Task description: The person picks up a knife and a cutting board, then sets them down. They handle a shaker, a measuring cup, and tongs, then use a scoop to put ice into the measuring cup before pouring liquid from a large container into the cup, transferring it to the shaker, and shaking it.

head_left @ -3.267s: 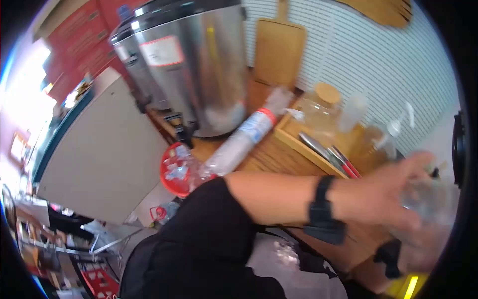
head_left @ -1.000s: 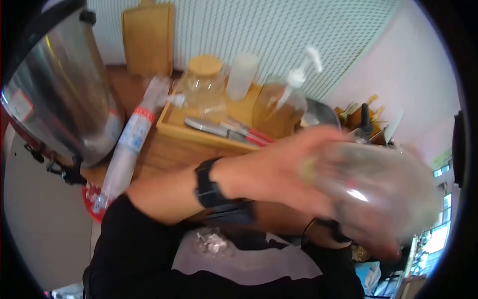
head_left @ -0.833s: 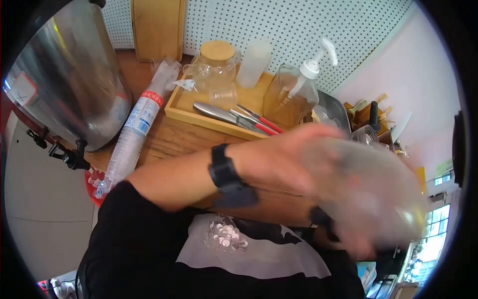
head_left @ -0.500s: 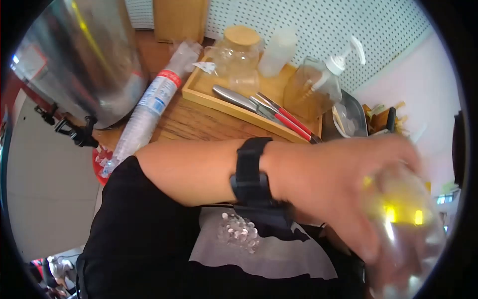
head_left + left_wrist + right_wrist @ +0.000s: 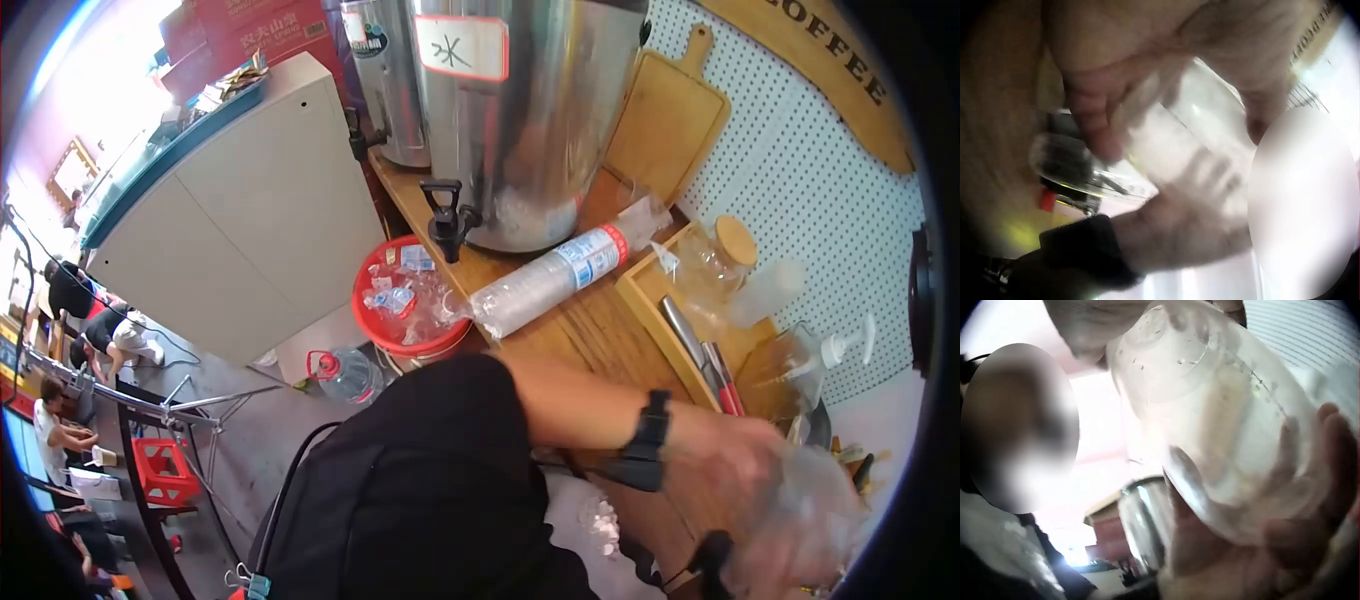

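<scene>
Both hands hold a clear, rounded container (image 5: 1210,412) with a line of small dark marks down its side; it is see-through and blurred in the head view. My left hand (image 5: 735,455) grips one end, thumb and fingers spread around it at the top of the left wrist view. Against the other end, my right hand (image 5: 1310,531) curls its fingers and thumb around the wall. A black strap (image 5: 640,450) sits on the left wrist. The container is over the counter's right end, near the pump bottle (image 5: 790,370).
A wooden tray (image 5: 650,310) holds a lidded glass jar (image 5: 725,260) and red-handled tools (image 5: 722,385). Left of it lie sleeved plastic cups (image 5: 560,280), beside a large steel urn (image 5: 530,130) with a black tap. Below the counter edge stands a red bin (image 5: 370,325).
The head view has swung left, bringing the urn, bin and floor into sight. Both hands still hold the container, which shifts and tilts between frames.
</scene>
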`<state>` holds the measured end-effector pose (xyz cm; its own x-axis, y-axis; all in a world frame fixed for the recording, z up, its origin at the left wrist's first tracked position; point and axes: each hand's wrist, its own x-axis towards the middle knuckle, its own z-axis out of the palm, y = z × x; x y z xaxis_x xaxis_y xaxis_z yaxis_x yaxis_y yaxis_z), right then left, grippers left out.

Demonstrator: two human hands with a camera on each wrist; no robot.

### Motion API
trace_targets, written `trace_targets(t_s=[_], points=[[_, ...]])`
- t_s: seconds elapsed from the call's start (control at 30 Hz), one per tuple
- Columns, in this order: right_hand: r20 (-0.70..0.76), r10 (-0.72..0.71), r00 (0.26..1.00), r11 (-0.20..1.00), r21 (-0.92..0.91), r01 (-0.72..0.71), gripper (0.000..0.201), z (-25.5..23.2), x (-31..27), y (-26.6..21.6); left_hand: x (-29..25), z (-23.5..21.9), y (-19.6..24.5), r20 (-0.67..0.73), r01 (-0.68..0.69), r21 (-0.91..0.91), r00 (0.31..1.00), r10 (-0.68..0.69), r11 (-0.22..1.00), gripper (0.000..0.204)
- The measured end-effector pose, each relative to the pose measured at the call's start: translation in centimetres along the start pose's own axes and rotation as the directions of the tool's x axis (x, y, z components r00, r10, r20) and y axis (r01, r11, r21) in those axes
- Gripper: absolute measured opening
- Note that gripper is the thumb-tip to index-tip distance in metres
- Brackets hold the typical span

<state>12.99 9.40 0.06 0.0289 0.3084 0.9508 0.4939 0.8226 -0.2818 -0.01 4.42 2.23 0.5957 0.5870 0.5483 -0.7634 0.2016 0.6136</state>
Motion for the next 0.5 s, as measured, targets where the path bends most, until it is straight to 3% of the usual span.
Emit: trace_targets(t_s=[0.03, 0.1, 0.13, 0.17, 0.2, 0.23, 0.27, 0.33, 0.4, 0.47, 0.5], points=[[-0.038, -0.040, 0.999, 0.999, -0.010, 0.039, 0.058, 0.5, 0.7, 0.1, -1.4, -0.5, -0.6, 0.010, 0.007, 0.020, 1.000, -0.007, 1.000, 0.097], [-0.100, -0.106, 0.989, 0.994, -0.033, 0.103, 0.058, 1.8, 1.8, 0.3, -4.1, 1.1, -0.8, -0.255, 0.075, -0.128, 0.961, -0.106, 0.989, 0.078], [-0.109, -0.129, 0.986, 0.991, -0.035, 0.125, 0.058, 0.9, 0.5, -0.1, -3.1, 1.1, -0.4, -0.170, 0.071, -0.118, 0.981, -0.091, 0.990, 0.093], [-0.101, -0.137, 0.985, 0.990, -0.045, 0.133, 0.058, 0.7, -0.4, -0.9, -1.8, 2.7, 0.6, -0.197, 0.064, -0.138, 0.976, -0.090, 0.988, 0.093], [-0.091, -0.144, 0.985, 0.989, -0.054, 0.140, 0.057, 0.4, -1.3, -1.7, -0.3, 4.3, 1.7, -0.169, 0.007, 0.135, 0.985, 0.016, 0.991, 0.090], [-0.097, -0.161, 0.982, 0.986, -0.055, 0.157, 0.057, 0.8, -1.6, -2.5, 0.5, 4.9, 2.5, -0.107, -0.053, 0.416, 0.989, 0.106, 0.908, 0.087], [-0.109, -0.187, 0.976, 0.982, -0.059, 0.182, 0.057, 1.1, -1.4, -3.2, 0.7, 5.2, 2.6, -0.120, -0.051, 0.421, 0.986, 0.112, 0.906, 0.087], [-0.144, -0.264, 0.954, 0.963, -0.087, 0.254, 0.057, 1.6, 0.0, -4.1, 1.8, 5.6, 2.3, 0.044, -0.170, 0.586, 0.983, 0.179, 0.793, 0.084], [-0.181, -0.351, 0.919, 0.933, -0.151, 0.327, 0.056, 1.2, 1.6, -4.3, 0.5, -0.3, -1.0, -0.023, -0.021, 0.148, 0.999, 0.024, 0.989, 0.087], [-0.215, -0.445, 0.869, 0.881, -0.278, 0.382, 0.056, -0.4, 2.9, -3.7, -3.0, -1.4, -1.0, -0.183, 0.185, -0.182, 0.959, -0.218, 0.966, 0.090], [0.009, -0.252, 0.968, 0.933, -0.264, 0.245, 0.055, -4.3, 3.7, -3.1, -2.9, -0.5, -0.8, -0.130, 0.228, -0.195, 0.958, -0.255, 0.954, 0.090]])
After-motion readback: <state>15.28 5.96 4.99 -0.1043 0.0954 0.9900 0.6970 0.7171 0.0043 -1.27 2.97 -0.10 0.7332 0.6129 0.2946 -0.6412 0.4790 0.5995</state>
